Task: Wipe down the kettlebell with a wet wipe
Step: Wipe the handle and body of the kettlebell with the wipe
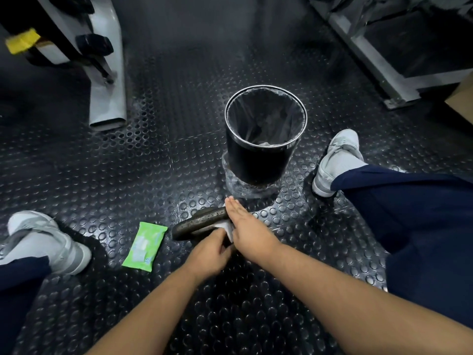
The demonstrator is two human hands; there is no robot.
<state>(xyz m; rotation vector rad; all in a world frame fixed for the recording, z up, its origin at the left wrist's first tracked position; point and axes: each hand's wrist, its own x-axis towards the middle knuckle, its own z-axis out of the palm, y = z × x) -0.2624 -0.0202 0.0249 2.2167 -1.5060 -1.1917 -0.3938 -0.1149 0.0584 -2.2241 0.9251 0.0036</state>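
Two hands are applied to the kettlebell (pixel 201 222), which is located on the floor just below frame centre, at 6 o'clock from the waste bin (pixel 265 134). The left hand (pixel 211 252) is closed: its fingers are curled, and the wet wipe (pixel 227 228) is pinched by them against the kettlebell. The right hand (pixel 247 226) is held flat, with fingers straight and pressed together, directed toward 11 o'clock. It is laid over the kettlebell and over part of the wet wipe. Whether the palm bears on metal or on the wipe cannot be told.

Only a thick, rounded bar of the kettlebell is exposed, extending toward 8 o'clock from the hands. Its surface is dark, rough and pitted, with a dull sheen. The remainder is hidden beneath the hands. The wet wipe is seen as a small, crumpled white patch between the two hands.

A wipe packet (pixel 144 243) is placed at 9 o'clock from the kettlebell, near it but apart. It is flat and made of soft green film, with a paler panel on top. The waste bin is round, black and tapered, is finished with a bright metal rim, and is lined with a thin translucent bag. Crumpled clear film is gathered round its base. The floor (pixel 179 124) is covered in black rubber with raised round studs.
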